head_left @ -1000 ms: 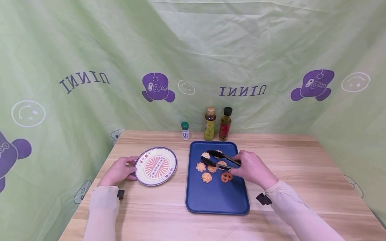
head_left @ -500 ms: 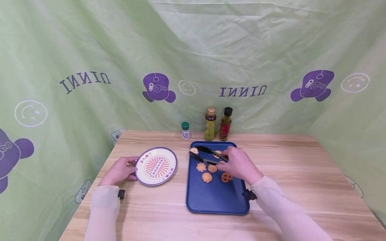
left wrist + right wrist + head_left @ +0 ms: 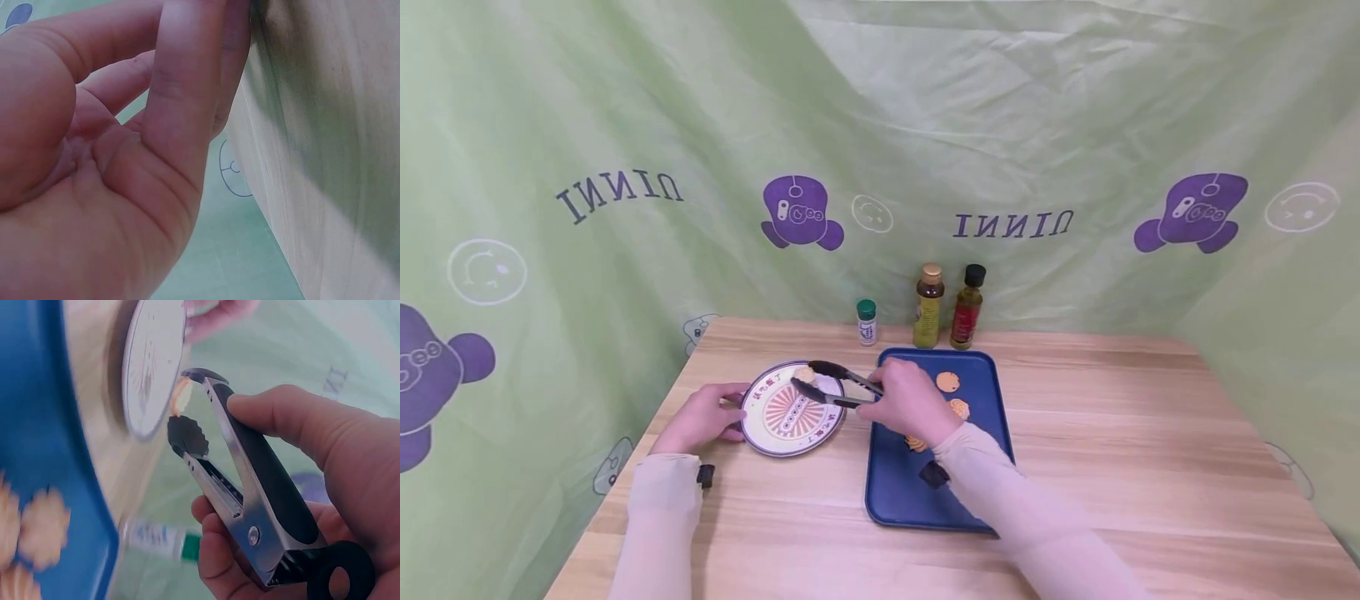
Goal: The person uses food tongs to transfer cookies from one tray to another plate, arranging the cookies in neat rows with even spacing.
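My left hand (image 3: 703, 417) grips the left rim of a round plate (image 3: 775, 442) with a red-and-white ray pattern. In the left wrist view the fingers of that hand (image 3: 125, 137) are curled, and the plate is out of sight. My right hand (image 3: 913, 400) holds black-and-metal tongs (image 3: 842, 402). Between the tong tips is a cookie (image 3: 805, 374), above the plate's upper right part. The right wrist view shows the cookie (image 3: 181, 397) pinched by the tongs (image 3: 244, 462), with thumb and fingers round the handles. My right hand and forearm hide part of the blue tray (image 3: 895, 500).
Several cookies (image 3: 947, 382) lie on the blue tray. Behind it stand a yellow-labelled bottle (image 3: 928, 312) and a red-labelled bottle (image 3: 967, 312). A small green-capped shaker (image 3: 867, 325) stands to their left. A green curtain (image 3: 880, 125) hangs behind the wooden table (image 3: 1150, 433).
My right hand has moved left with the tongs, carrying the cookie from the tray to above the plate. My left hand stays on the plate's rim. The head view has shifted slightly.
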Motion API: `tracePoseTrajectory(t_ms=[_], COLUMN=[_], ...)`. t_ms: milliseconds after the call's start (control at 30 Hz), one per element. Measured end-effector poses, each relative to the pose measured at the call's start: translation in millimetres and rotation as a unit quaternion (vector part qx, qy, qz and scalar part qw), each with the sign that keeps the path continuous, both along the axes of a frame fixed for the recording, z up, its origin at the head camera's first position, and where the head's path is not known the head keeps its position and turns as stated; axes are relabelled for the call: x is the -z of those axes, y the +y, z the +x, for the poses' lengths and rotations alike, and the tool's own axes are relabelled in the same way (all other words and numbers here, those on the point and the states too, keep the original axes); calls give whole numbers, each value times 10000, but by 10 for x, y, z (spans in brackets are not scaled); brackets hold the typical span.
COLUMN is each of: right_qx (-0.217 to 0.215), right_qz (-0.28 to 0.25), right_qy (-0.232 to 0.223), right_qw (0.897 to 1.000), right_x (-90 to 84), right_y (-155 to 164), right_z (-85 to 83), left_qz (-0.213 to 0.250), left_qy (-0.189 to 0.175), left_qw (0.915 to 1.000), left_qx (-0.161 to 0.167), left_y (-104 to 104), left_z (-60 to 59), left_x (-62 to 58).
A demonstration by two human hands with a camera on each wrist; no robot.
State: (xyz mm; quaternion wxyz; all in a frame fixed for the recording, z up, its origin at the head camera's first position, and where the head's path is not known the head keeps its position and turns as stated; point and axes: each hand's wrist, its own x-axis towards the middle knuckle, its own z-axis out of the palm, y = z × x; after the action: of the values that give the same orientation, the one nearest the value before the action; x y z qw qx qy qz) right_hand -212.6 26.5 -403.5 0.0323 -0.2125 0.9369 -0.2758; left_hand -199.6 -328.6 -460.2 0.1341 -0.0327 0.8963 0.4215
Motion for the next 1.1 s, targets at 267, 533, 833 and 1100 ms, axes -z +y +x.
tracePoseTrajectory(t_ms=[267,533,833,1100], right_qx=[-127,-48,47,96], right_qz=[220,221,268,293], right_qy=[115,261,218,-98], right_qw=[9996,9994,9994,9995], right_x=[90,187,214,202], right_y=[-454,-589,-600,-597], right_z=[58,54,52,57], left_qz=[98,75,239,1085], left_qy=[89,79,71,65], left_qw=[9999,9999,9997,9939], left_qx=[23,31,14,199], left_y=[24,15,-39,-173], left_z=[-10,-29,-32,-8], left_x=[3,30,53,135])
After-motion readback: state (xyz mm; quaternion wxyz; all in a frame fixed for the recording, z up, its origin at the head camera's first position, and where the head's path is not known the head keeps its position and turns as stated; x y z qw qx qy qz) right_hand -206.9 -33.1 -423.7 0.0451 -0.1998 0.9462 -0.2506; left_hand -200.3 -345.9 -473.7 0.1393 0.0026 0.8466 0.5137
